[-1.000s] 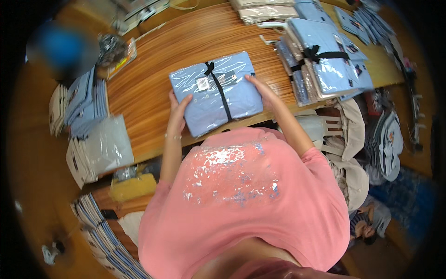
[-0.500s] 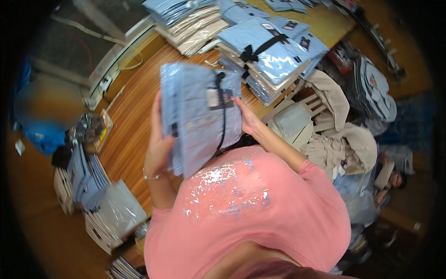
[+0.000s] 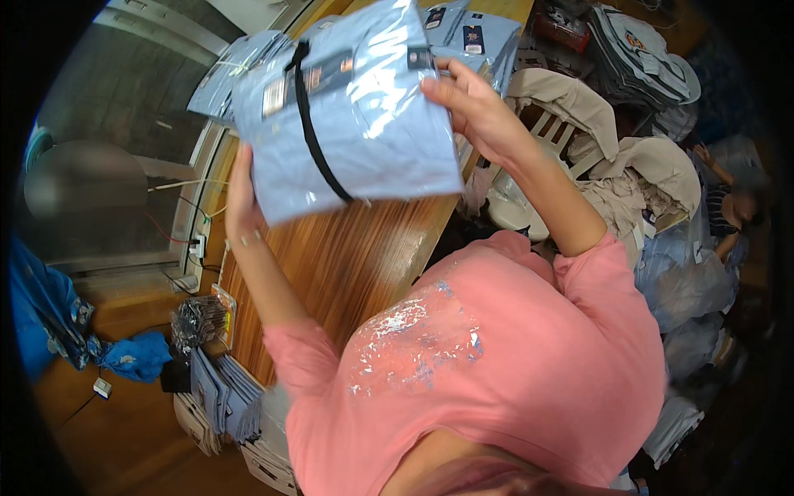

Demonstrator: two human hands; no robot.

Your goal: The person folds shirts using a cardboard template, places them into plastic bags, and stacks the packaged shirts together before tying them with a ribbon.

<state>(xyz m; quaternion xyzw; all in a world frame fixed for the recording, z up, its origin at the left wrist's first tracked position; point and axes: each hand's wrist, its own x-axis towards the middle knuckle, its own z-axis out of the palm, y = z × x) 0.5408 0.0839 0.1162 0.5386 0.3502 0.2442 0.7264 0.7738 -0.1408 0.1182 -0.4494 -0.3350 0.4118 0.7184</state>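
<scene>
Both hands are holding up a blue bundle (image 3: 372, 136) of folded fabric in clear plastic, tilted above the far half of the wooden counter (image 3: 331, 277) and hiding part of its surface. The left hand (image 3: 242, 198) is clasping the bundle's left side, its grip closing around that edge. The right hand (image 3: 480, 107) is gripping the right side higher up, with the thumb pressing on the front face and the fingers reaching round to the back. A black ribbon (image 3: 313, 140) is running down the front, its knot sitting near the bundle's upper edge.

Beyond it, more blue packs (image 3: 484, 41) are lying by the counter's far right edge, while a blue stack (image 3: 222, 83) is showing toward the far left edge, partly covered by the bundle. A pile of dark packets (image 3: 198, 322) is resting near the counter's near left corner. Past the right edge, a white chair (image 3: 517, 202) is standing beside beige cloth (image 3: 571, 107), and another person (image 3: 728, 202) is staying farther off to the right.
</scene>
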